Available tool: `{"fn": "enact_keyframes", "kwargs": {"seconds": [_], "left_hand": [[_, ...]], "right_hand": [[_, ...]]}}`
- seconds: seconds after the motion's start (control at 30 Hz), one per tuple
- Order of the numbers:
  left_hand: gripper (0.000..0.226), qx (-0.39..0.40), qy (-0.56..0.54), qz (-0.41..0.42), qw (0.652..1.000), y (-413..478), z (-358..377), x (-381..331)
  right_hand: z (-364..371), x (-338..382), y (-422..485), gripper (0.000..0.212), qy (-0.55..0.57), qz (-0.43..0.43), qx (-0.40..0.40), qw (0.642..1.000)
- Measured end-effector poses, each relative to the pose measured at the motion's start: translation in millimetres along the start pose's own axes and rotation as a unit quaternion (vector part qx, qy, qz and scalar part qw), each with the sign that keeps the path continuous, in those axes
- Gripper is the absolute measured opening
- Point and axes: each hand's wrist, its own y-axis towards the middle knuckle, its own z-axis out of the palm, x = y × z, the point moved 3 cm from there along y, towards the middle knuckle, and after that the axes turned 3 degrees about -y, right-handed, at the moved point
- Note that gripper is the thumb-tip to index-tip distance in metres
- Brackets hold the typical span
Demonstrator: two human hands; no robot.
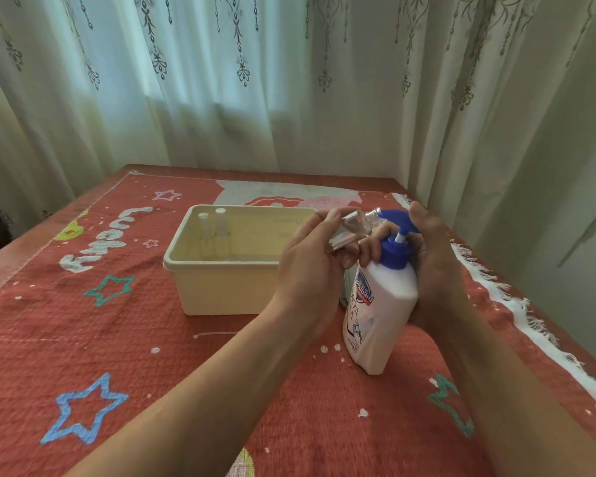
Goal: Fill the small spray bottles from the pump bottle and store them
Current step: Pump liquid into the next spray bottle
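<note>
- The right hand (430, 266) wraps around a white pump bottle (379, 304), which tilts left, its blue spout (394, 216) uppermost.
- The left hand (310, 259) closes around a clear spray bottle (355, 225) lying sideways, its open neck touching the spout.
- A cream bin (221, 290) left of the pump bottle holds two more small bottles (214, 232).

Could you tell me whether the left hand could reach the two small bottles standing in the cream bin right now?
Probably not yet: the left hand holds a small clear bottle, though the bin is open-topped.
</note>
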Motion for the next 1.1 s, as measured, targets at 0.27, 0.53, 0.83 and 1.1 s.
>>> {"fn": "enact_keyframes", "kwargs": {"seconds": [0.27, 0.53, 0.83, 1.1], "left_hand": [[0.023, -0.012, -0.012, -0.003, 1.000, -0.8, -3.1, 6.0], [0.023, -0.038, 0.043, -0.003, 0.998, -8.1, 1.8, 5.3], [0.023, -0.040, 0.054, -0.020, 0.998, -8.8, -0.3, 7.9], [0.025, -0.056, 0.053, -0.013, 0.997, -8.1, -0.2, 4.8]], "right_hand": [[3.1, 2.6, -2.1, 0.066, 0.002, -0.005, 0.001, 1.000], [5.3, 5.7, -3.1, 0.056, 0.019, 0.008, 0.002, 1.000], [4.1, 4.1, -4.5, 0.065, 0.011, 0.008, 0.012, 1.000], [4.7, 6.6, -3.7, 0.055, -0.006, -0.002, -0.005, 1.000]]}}
